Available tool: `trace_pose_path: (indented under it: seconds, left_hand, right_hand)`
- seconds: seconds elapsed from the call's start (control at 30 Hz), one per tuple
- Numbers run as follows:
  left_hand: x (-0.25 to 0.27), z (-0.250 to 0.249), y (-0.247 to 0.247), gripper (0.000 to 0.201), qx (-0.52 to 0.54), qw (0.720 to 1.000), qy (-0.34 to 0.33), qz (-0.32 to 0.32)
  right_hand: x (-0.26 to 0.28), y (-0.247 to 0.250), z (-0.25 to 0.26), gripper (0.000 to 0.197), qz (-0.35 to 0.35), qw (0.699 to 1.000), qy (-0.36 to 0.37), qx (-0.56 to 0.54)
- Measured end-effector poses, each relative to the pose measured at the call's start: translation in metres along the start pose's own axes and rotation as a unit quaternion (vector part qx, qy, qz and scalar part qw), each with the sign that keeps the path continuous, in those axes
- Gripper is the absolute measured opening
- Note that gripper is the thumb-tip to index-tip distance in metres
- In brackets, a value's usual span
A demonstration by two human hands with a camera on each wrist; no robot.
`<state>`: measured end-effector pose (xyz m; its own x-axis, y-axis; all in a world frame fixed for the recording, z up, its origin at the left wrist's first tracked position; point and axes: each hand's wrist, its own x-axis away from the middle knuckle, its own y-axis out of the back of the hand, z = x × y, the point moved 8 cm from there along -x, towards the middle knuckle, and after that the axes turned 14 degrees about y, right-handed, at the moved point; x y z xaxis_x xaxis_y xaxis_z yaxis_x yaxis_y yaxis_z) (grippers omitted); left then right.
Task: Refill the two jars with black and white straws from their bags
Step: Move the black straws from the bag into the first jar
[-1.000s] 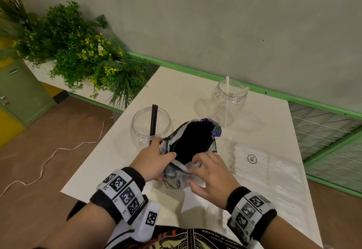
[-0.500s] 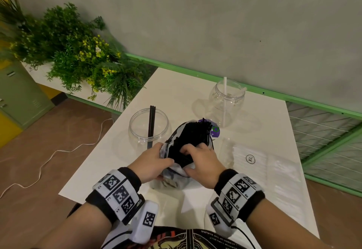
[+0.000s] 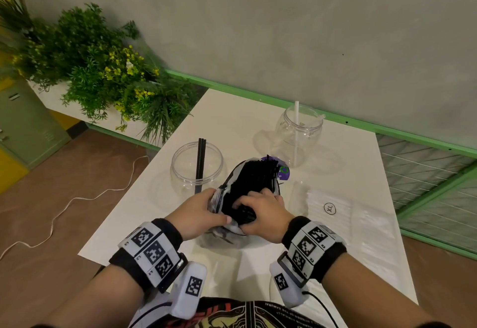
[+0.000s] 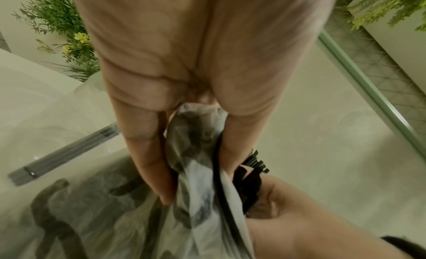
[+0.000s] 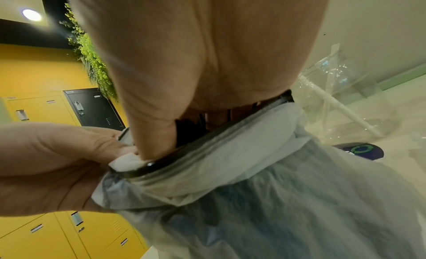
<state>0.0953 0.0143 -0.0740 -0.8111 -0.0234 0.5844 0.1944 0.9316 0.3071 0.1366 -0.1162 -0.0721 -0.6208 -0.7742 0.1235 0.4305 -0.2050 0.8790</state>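
Observation:
A crumpled clear bag full of black straws stands open at the table's middle. My left hand pinches the bag's left rim between thumb and fingers. My right hand reaches into the bag's mouth, fingers and thumb curled round a bunch of black straws. The left jar holds a few black straws. The right jar holds a white straw. A flat bag of white straws lies to the right.
The white table stands against a grey wall with a green ledge. Green plants crowd the far left corner. A white cable trails on the brown floor. Yellow lockers stand behind.
My right hand went from the bag's front rim into its mouth and curled round the black straws. The left hand kept its pinch on the rim.

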Motion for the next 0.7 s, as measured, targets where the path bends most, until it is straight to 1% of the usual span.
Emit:
trace_pose_path:
  seconds: [0.1, 0.17, 0.23, 0.3, 0.37, 0.4, 0.47, 0.5, 0.53, 0.6, 0.7]
  left_hand:
    - [0.001, 0.0, 0.001, 0.054, 0.001, 1.0, -0.004, -0.002]
    - [0.0, 0.001, 0.003, 0.051, 0.007, 1.0, -0.002, -0.01]
    - [-0.002, 0.005, 0.006, 0.045, 0.029, 0.999, 0.006, -0.017]
    - [-0.006, 0.009, 0.008, 0.048, 0.041, 0.999, 0.011, -0.023]
    - [-0.01, 0.013, 0.01, 0.055, 0.041, 0.999, 0.013, -0.029]
    - [-0.012, 0.015, 0.01, 0.056, 0.043, 0.999, 0.011, -0.031]
    - [-0.014, 0.016, 0.01, 0.055, 0.047, 0.998, 0.014, -0.034]
    - [-0.015, 0.017, 0.01, 0.054, 0.05, 0.998, 0.017, -0.035]
    - [-0.014, 0.016, 0.009, 0.053, 0.055, 0.998, 0.018, -0.034]
    - [-0.011, 0.014, 0.007, 0.046, 0.066, 0.997, 0.022, -0.03]
    - [-0.01, 0.014, 0.005, 0.03, 0.088, 0.995, 0.031, -0.02]
  right_hand:
    - [0.0, 0.001, -0.003, 0.038, -0.017, 1.0, 0.002, 0.01]
    - [0.003, 0.003, -0.002, 0.03, -0.039, 0.999, 0.013, -0.009]
    - [0.007, 0.009, -0.002, 0.021, -0.092, 0.994, 0.024, -0.05]
    - [0.016, 0.021, -0.005, 0.019, -0.184, 0.978, 0.035, -0.087]
    - [0.027, 0.035, -0.009, 0.022, -0.273, 0.956, 0.045, -0.094]
    - [0.033, 0.042, -0.009, 0.03, -0.309, 0.946, 0.049, -0.088]
    - [0.043, 0.054, -0.009, 0.055, -0.366, 0.926, 0.057, -0.069]
    - [0.046, 0.06, -0.008, 0.066, -0.387, 0.919, 0.061, -0.044]
    - [0.049, 0.064, -0.006, 0.071, -0.404, 0.912, 0.064, -0.008]
    - [0.053, 0.069, -0.009, 0.072, -0.426, 0.902, 0.048, 0.058]
    - [0.053, 0.069, -0.022, 0.059, -0.419, 0.899, 0.003, 0.125]
